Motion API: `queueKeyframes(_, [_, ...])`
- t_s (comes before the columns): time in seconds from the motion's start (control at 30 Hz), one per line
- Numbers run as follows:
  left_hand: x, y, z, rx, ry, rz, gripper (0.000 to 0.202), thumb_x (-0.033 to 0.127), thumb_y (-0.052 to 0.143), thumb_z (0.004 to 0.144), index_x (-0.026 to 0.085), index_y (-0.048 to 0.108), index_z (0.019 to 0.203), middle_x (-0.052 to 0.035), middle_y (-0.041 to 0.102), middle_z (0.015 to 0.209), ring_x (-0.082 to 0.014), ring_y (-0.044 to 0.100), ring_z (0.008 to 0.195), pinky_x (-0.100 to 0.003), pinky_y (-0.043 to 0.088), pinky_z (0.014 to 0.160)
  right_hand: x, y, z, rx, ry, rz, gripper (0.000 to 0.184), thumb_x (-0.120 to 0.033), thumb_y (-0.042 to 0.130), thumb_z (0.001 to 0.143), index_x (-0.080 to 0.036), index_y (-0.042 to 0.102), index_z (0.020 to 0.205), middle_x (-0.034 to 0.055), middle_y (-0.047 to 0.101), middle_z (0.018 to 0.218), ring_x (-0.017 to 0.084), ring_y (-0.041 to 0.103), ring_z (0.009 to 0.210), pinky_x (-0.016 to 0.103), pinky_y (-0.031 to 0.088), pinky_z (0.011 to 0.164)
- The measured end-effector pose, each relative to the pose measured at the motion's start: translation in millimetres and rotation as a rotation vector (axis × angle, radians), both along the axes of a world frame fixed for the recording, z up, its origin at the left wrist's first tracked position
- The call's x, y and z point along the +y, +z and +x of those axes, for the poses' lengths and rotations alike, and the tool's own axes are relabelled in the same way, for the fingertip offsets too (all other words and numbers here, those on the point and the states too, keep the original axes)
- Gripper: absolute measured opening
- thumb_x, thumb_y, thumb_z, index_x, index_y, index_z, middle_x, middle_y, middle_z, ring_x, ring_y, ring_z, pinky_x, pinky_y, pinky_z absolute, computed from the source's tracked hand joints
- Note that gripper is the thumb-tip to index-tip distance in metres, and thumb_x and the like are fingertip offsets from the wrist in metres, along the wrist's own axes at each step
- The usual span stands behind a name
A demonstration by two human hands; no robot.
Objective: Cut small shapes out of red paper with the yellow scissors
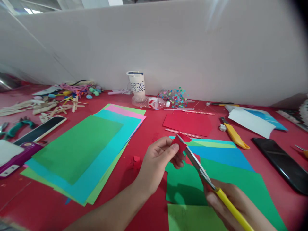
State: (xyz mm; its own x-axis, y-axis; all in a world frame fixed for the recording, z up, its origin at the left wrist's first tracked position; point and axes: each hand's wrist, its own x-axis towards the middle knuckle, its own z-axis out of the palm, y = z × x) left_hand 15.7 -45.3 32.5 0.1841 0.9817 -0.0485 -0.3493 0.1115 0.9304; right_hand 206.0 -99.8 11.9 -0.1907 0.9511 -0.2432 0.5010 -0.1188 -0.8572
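My left hand (157, 162) pinches a small folded piece of red paper (181, 143) between thumb and fingers, held above the table. My right hand (231, 205) grips yellow-handled scissors (204, 175); the blades point up-left and their tips meet the red piece. Both hands hover over a stack of green and blue paper sheets (216, 173) on the red table. Small red paper scraps (136, 162) lie just left of my left hand.
A fan of green, cyan and pink sheets (84, 154) lies at left. A red sheet (187, 123), pencils, a yellow utility knife (234, 134), a black phone (281, 163), a white cup (137, 85), a plastic bottle (150, 102), wooden sticks (50, 109) and pliers (18, 126) are around.
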Motion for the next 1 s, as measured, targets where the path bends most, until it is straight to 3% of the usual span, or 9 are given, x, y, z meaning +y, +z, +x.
queueKeyframes(0.33, [4.8,0.3,-1.9,-0.288,-0.054,-0.192,0.008,0.016,0.051,0.088,0.017,0.054,0.081,-0.0040,0.071,0.068,-0.0126,0.066,0.054,-0.018,0.048,0.048,8.5,-16.9,5.6,0.015,0.091,0.039,0.057,-0.077,0.037,0.078,-0.023,0.038,0.063,-0.0083,0.025,0.059,0.013,0.022,0.054,0.027,0.018,0.047])
queueKeyframes(0.57, [6.5,-4.5,-2.6,-0.415,-0.079,-0.323,0.009,0.016,0.063,0.082,0.011,0.060,0.075,0.0004,0.061,0.061,-0.0021,0.052,0.046,-0.011,0.040,0.045,9.2,-30.6,8.9,-0.040,0.118,0.104,0.049,-0.068,0.042,0.082,-0.023,0.039,0.065,-0.0091,0.024,0.057,0.013,0.021,0.053,0.027,0.016,0.046])
queueKeyframes(0.67, [7.0,-6.0,-2.3,-0.357,-0.030,-0.271,0.008,0.018,0.065,0.081,0.012,0.062,0.077,0.0017,0.060,0.061,-0.0011,0.050,0.047,-0.010,0.037,0.045,8.6,-28.4,8.6,-0.018,0.118,0.075,0.045,-0.064,0.044,0.083,-0.023,0.039,0.064,-0.0085,0.025,0.059,0.013,0.021,0.054,0.027,0.017,0.047])
queueKeyframes(0.83, [7.9,-6.0,-5.6,-0.070,0.076,-0.086,0.012,0.024,0.064,0.083,0.014,0.062,0.078,0.0025,0.059,0.062,-0.0022,0.050,0.049,-0.011,0.039,0.047,5.9,-15.0,7.3,-0.018,0.104,0.057,0.048,-0.069,0.040,0.082,-0.024,0.037,0.064,-0.0061,0.028,0.060,0.016,0.027,0.056,0.028,0.020,0.049])
queueKeyframes(1.0, [8.0,0.9,-10.6,0.079,-0.016,0.035,0.015,0.029,0.055,0.089,0.017,0.057,0.080,0.0017,0.062,0.065,-0.0106,0.061,0.050,-0.020,0.047,0.047,5.2,-4.8,8.6,0.003,0.155,-0.012,0.050,-0.071,0.041,0.081,-0.022,0.041,0.066,-0.0062,0.031,0.061,0.015,0.029,0.058,0.028,0.021,0.051])
